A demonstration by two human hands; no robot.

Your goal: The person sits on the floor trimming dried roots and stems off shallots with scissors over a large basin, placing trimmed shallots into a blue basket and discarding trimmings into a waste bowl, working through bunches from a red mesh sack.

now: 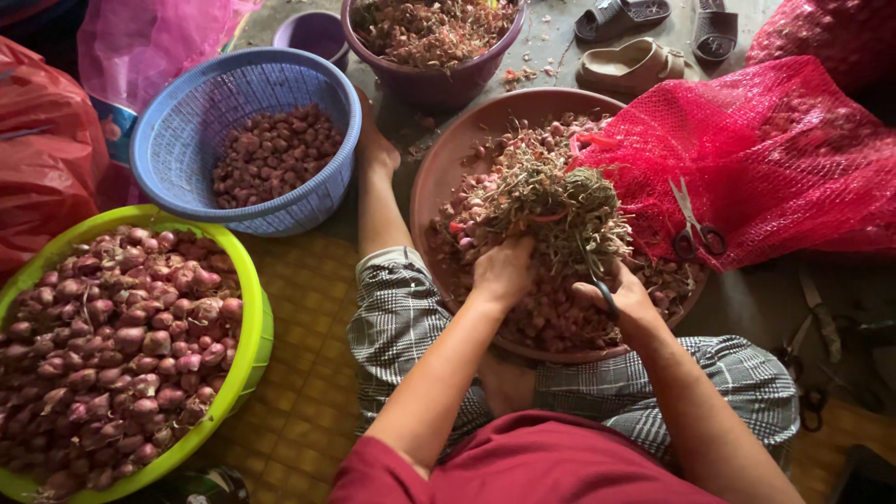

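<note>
While the left hand (502, 271) clenches the bunch of shallots (551, 210) by its dry tangled tops over the brown basin (439, 168), the right hand (623, 297) is closed on dark-handled scissors (605, 294). Cutting likely goes best with the bunch held low above the basin, blades clear of the left fingers, so bulbs drop inside. A green basket (252, 327) and a blue basket (168, 140) hold trimmed bulbs at the left.

Blue basket (177, 140), green basin (250, 308), sandals (627, 63).
</note>
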